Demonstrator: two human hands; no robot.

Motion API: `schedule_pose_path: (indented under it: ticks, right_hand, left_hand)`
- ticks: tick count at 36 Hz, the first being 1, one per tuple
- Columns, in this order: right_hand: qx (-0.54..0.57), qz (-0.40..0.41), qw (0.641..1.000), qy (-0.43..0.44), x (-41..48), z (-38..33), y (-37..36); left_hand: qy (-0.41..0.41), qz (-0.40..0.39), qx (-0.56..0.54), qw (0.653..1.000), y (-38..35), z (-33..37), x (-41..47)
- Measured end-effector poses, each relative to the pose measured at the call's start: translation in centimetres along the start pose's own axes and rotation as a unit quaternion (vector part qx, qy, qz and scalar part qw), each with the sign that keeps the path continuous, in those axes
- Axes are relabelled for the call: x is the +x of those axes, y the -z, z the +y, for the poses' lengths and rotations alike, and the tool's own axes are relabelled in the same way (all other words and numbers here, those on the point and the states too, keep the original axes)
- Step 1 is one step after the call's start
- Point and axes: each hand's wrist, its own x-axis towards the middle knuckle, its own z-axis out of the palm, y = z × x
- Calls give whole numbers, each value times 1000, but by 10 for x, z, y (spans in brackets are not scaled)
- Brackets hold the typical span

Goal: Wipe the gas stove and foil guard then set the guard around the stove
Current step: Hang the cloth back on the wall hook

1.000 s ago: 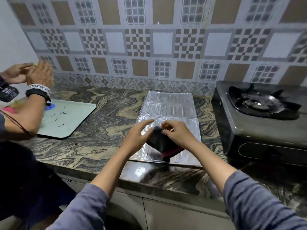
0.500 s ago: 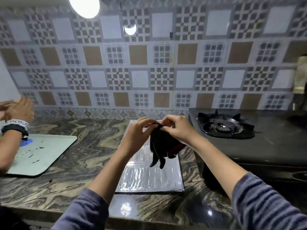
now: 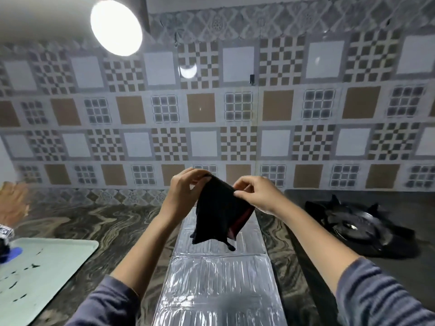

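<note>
A black cloth (image 3: 219, 215) with a red edge hangs in the air above the counter. My left hand (image 3: 186, 191) pinches its upper left corner and my right hand (image 3: 256, 196) pinches its upper right edge. Below the cloth the silver foil guard (image 3: 219, 285) lies folded flat on the marbled counter (image 3: 94, 222). To the right stands the black gas stove (image 3: 329, 255), with its burner and pan support (image 3: 360, 224) on top. Both hands are well above the foil and left of the stove.
A pale green tray (image 3: 42, 276) with dark specks lies at the left on the counter. Another person's hand (image 3: 11, 203) with a wristband is at the far left edge. A patterned tile wall (image 3: 211, 114) rises behind, and a round lamp (image 3: 116, 27) shines at the top.
Both hands have lifted the cloth off the foil guard and spread it out in the air. My view has tilted up toward the wall.
</note>
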Motion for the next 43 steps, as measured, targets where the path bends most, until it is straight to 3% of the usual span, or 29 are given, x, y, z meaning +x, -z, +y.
schedule_pose_path:
  ticks: [9,16,25,34,43]
  right_hand:
    - [-43,-10,999,-19,106,3,16]
    - [-44,54,998,-7,162,4,24]
    - [-70,90,993,17,208,7,52]
    - [-92,160,983,24,234,26,102]
    - [-90,171,981,25,242,55,147]
  left_hand:
    - [10,-10,-13,1000,-15,-73,76]
    - [72,-14,-73,995,-39,-104,122]
    - [70,-70,-123,988,-78,-91,167]
    - [55,-57,-178,981,-116,-60,214]
    - [-4,-101,-94,990,-141,-57,260]
